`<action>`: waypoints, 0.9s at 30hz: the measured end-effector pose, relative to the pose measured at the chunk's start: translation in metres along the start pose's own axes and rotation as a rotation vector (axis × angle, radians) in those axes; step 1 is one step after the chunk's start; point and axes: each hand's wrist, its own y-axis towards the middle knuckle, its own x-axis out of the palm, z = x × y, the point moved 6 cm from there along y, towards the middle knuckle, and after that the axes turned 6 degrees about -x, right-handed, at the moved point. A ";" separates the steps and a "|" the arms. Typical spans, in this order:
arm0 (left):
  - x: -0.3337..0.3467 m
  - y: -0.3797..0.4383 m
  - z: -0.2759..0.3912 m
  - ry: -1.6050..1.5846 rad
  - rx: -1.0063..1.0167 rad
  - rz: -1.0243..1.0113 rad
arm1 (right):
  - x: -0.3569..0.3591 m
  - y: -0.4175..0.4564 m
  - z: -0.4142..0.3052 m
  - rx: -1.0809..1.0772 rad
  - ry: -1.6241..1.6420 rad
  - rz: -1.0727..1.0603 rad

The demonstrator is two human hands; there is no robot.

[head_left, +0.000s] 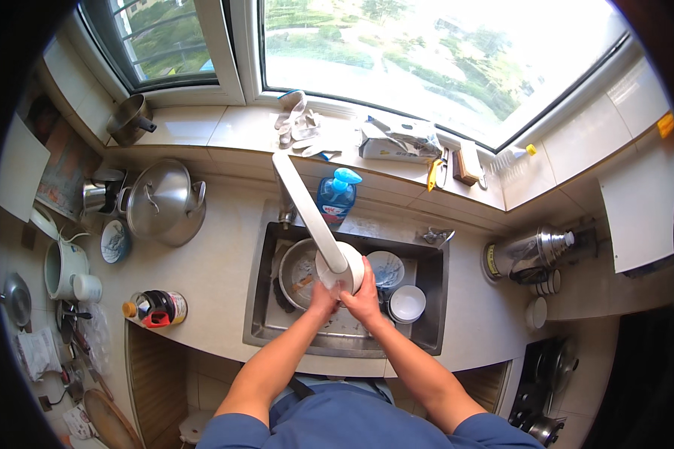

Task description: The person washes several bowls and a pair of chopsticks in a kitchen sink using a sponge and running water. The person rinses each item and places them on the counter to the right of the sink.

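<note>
Over the stainless steel sink [443, 331], my right hand [364, 294] grips the right side of a white bowl [355, 264] beneath the faucet [309, 210]. My left hand [326, 297] is at the bowl's near edge; its fingers are partly hidden, inside or against the bowl. Below and left of the bowl lies a metal pan [292, 275] with bits of food residue. To the right in the sink are a blue-patterned bowl [386, 269] and stacked white bowls [408, 304]. A blue pump bottle of detergent [337, 196] stands behind the sink.
Left on the counter are a lidded steel pot [160, 202], a patterned bowl [115, 241] and a dark sauce bottle [156, 308]. A steel thermos [522, 255] stands at the right. Gloves [297, 126] and a plastic package [399, 140] lie on the window ledge.
</note>
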 end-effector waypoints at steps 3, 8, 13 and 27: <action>0.004 -0.011 0.025 -0.015 0.185 0.038 | -0.003 0.004 -0.014 0.044 -0.047 -0.058; 0.017 -0.006 -0.015 -0.153 -0.194 -0.131 | 0.003 0.000 0.008 0.038 -0.052 -0.019; 0.014 -0.014 -0.018 -0.227 -0.163 -0.025 | 0.002 -0.002 0.006 -0.025 -0.071 0.049; 0.010 0.015 -0.052 -0.638 -0.370 -0.346 | 0.033 0.016 0.002 -0.006 -0.049 -0.068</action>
